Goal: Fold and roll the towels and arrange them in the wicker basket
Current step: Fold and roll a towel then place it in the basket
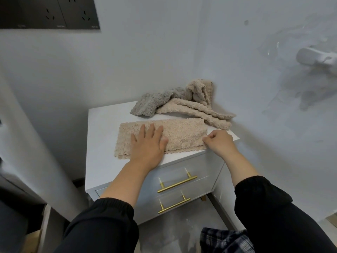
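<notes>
We can read no text, number or brand anywhere. The only lettering we find is on the dark socket panel point(49, 13) on the wall. It has a few faint pale marks along its lower edge, under the outlets, and they are too small and blurred for us to make out.

Left grip point(147, 143) lies flat; right grip point(218, 141) is curled, pinching.
</notes>
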A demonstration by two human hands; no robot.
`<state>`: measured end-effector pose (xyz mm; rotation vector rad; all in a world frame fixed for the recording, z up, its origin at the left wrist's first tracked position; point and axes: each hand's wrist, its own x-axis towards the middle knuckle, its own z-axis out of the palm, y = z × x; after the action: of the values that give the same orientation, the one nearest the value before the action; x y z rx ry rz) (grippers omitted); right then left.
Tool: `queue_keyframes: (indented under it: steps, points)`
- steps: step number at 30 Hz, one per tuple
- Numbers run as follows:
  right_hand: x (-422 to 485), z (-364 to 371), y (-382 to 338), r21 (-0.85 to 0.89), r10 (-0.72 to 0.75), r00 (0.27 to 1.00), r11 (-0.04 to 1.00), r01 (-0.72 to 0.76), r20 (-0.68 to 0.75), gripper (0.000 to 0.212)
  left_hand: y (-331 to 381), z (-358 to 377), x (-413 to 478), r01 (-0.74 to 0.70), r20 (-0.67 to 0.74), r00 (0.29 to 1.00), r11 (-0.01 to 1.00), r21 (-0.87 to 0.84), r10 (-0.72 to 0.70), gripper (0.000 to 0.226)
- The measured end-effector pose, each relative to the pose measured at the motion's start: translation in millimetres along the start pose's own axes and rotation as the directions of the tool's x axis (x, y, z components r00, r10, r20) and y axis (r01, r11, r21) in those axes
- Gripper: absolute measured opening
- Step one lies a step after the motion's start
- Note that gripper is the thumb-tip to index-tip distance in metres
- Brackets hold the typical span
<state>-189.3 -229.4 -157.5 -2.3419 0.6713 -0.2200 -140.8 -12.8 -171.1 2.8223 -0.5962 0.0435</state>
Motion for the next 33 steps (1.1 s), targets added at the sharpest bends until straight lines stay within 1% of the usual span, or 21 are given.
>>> queue_keyframes:
  steps: [3,4,5,7,10,13,16,20,23,25,29,31,33]
  points:
    - [-0.5,-11.1,-4.1,0.027,0.034,0.999,0.999,-0.033,-0.011,0.027,-1.5,2.6,0.9,0.001,0.053,0.999,0.998,0.061,-0.005,0.059]
    - [-0.6,-15.2,-4.2,0.027,0.041,0.999,0.999,-0.040,-0.021,0.028,-1.5,2.6,1.3,-0.001,0.064,0.998,0.997,0.079,-0.004,0.060]
    - [-1.6,-18.1,-3.9,-0.001,0.041,0.999,0.999,-0.041,-0.024,0.030,-1.4,2.5,1.4,-0.004,0.072,0.997,0.996,0.093,-0.003,0.061]
    - [-6.3,-18.2,-1.7,-0.135,0.039,0.999,0.990,-0.041,-0.015,0.032,-0.9,2.1,1.6,-0.008,0.080,0.997,0.994,0.113,-0.001,0.062]
    - [-9.5,-9.6,3.4,-0.273,0.047,0.999,0.960,-0.052,-0.027,0.030,-0.1,3.1,1.0,-0.016,0.076,0.997,0.991,0.136,0.005,0.062]
    - [-10.3,-6.6,3.0,-0.324,0.036,0.998,0.945,-0.050,-0.048,0.028,0.0,6.0,0.1,-0.007,0.074,0.997,0.988,0.154,-0.005,0.062]
    - [-11.8,-5.6,2.5,-0.343,-0.015,0.997,0.939,-0.014,-0.082,0.029,0.9,7.1,0.2,0.010,0.064,0.998,0.989,0.150,-0.020,0.061]
    - [-12.1,-5.2,1.2,-0.246,-0.032,0.998,0.969,0.016,-0.061,0.033,-0.6,4.8,0.8,-0.012,0.070,0.998,0.994,0.109,0.004,0.066]
    - [-10.8,-6.0,1.1,-0.184,-0.033,0.999,0.982,0.029,-0.021,0.020,-3.5,3.1,-0.2,-0.066,0.074,0.996,0.993,0.102,0.058,0.076]
    - [-10.3,-6.3,0.7,-0.087,-0.043,0.998,0.995,0.038,-0.054,0.018,-4.2,2.1,-0.8,-0.094,0.076,0.993,0.989,0.111,0.086,0.080]
    - [-9.7,-6.8,-5.8,0.092,-0.094,0.972,0.989,0.116,-0.216,0.013,-2.2,0.4,-1.3,-0.122,0.050,0.992,0.987,0.101,0.117,0.079]
    - [-8.5,-4.4,-5.8,0.113,-0.086,0.969,0.987,0.114,-0.231,0.015,-0.9,-0.6,-1.1,-0.137,0.032,0.990,0.987,0.081,0.135,0.075]
    - [-5.7,-0.2,-1.3,0.066,-0.067,0.975,0.994,0.082,-0.212,0.019,-0.6,-1.5,-0.8,-0.152,0.020,0.988,0.987,0.056,0.151,0.070]
